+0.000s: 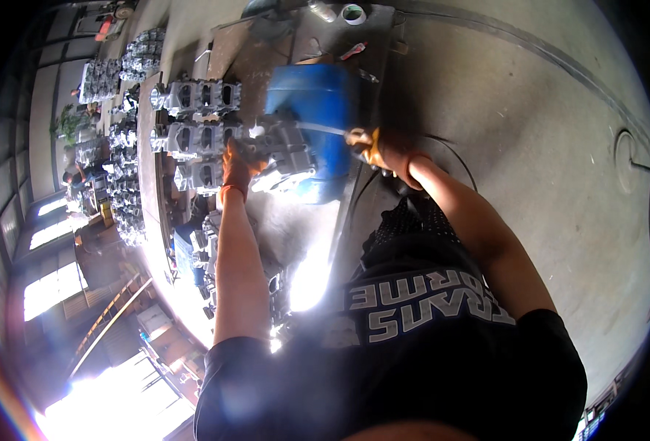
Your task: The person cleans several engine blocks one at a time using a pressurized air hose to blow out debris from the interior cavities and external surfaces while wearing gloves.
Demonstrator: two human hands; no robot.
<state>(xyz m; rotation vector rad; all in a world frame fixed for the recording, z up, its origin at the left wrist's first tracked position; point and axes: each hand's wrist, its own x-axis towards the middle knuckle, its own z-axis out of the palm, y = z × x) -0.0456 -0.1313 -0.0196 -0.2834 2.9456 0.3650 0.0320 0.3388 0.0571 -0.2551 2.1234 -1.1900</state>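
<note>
My left hand (240,166), in an orange glove, grips the near left side of a grey metal casting (290,147). The casting rests on or just over a blue plastic drum (309,79); I cannot tell which. My right hand (373,150), in an orange and yellow glove, is closed around a tool with a long thin pale shaft (320,128). That shaft points left, and its tip reaches the upper edge of the casting. The tool's grip is hidden in the glove, and its exact kind does not show.
Similar castings (196,95) stand in a row just left, and more (125,158) fill a table beyond. A tape roll (354,13), a bottle (322,10) and a red-handled tool (354,51) lie past the drum. A black hose (466,163) curves beside my right forearm.
</note>
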